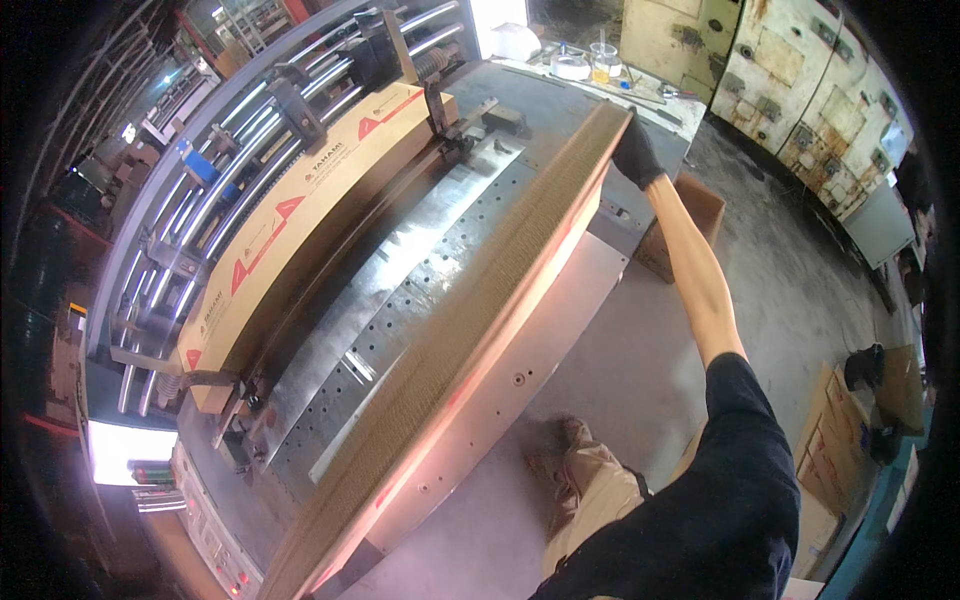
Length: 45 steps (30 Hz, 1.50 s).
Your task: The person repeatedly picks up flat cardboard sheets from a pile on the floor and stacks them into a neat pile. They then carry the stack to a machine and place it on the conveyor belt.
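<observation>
A long, thick stack of brown cardboard sheets (440, 350) stands on edge and slants across the front of a metal machine table (400, 290). My right hand (638, 152), in a dark glove, grips the stack's far right end, with its fingers partly hidden behind the cardboard. The near end of the stack runs out of the picture at the lower left. My left hand does not show. Beyond the bare metal strip, a second stack of printed tan cardboard (300, 205) sits upright in the machine, against its rollers.
Metal rollers and rods (250, 130) line the machine's back. A side table (570, 70) at the far right holds a cup of yellow liquid (605, 68) and small tools. Worn cabinets (800, 100) stand beyond. Cardboard boxes (690, 225) sit on the floor at right.
</observation>
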Tool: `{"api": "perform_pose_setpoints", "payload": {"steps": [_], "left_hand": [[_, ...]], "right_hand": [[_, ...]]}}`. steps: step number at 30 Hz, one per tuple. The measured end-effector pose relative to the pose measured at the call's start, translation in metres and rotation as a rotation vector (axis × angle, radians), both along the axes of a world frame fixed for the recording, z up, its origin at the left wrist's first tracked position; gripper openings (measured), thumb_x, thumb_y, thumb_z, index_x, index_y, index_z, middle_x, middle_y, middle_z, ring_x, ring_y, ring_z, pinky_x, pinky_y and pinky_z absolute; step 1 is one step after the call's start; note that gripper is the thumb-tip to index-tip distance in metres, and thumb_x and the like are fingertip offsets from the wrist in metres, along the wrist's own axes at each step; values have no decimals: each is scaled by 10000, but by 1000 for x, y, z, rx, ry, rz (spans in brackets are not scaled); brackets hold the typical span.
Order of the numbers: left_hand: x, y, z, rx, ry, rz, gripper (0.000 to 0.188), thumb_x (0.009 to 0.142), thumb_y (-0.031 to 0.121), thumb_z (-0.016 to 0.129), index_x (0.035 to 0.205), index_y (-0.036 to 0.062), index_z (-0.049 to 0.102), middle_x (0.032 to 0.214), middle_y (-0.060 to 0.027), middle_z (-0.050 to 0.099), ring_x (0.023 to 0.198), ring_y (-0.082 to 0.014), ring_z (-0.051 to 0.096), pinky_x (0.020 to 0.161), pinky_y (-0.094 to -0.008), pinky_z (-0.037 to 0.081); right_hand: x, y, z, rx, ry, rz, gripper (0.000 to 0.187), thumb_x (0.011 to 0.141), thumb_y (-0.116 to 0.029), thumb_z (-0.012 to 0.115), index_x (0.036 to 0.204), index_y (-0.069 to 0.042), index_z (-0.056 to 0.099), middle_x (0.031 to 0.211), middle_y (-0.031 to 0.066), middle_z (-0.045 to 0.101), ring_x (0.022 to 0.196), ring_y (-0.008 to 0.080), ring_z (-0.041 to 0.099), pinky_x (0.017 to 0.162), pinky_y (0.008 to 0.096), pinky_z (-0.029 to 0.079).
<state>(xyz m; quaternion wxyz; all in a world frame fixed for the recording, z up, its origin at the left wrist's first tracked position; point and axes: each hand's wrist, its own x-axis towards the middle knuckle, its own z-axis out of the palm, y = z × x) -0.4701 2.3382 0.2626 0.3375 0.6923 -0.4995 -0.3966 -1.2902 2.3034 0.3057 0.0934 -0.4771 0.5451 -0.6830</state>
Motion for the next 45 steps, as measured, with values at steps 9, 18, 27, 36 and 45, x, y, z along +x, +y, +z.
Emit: {"api": "perform_pose_setpoints", "payload": {"steps": [9,18,27,36,45], "left_hand": [[28,-41,2,-39,-56,70,515,841,215,512,1313,63,369,1298,-123,437,1232,-269,373,1002,-410,326],[124,-130,82,-183,-178,207,544,824,191,539,1318,54,359,1306,-133,427,1233,-274,374,1004,-396,324],[251,-304,191,-384,-408,233,574,806,167,565,1324,45,349,1314,-142,417,1234,-279,374,1006,-381,322],[284,-417,192,-307,-500,238,607,788,143,592,1329,36,338,1322,-152,407,1234,-283,375,1008,-367,321],[273,-434,97,-283,-434,-16,641,770,118,619,1334,27,328,1329,-161,397,1235,-288,376,1010,-353,319]], "right_hand": [[-14,-7,-125,265,392,-228,392,892,-165,435,1246,2,413,1204,207,518,1165,301,450,974,336,333],[-11,-118,-66,139,194,-579,450,924,-258,362,1300,-11,360,1221,214,507,1171,313,451,982,346,326],[-6,-338,175,900,510,-462,747,874,-603,169,1159,-21,539,1186,225,523,1107,376,494,956,385,347],[-40,-470,119,1164,868,-468,634,879,-548,260,1145,-51,548,1158,196,551,1052,357,535,922,380,384],[-3,-459,83,879,1126,-551,548,887,-487,350,1208,-68,497,1169,192,541,1017,341,557,891,382,411]]}}
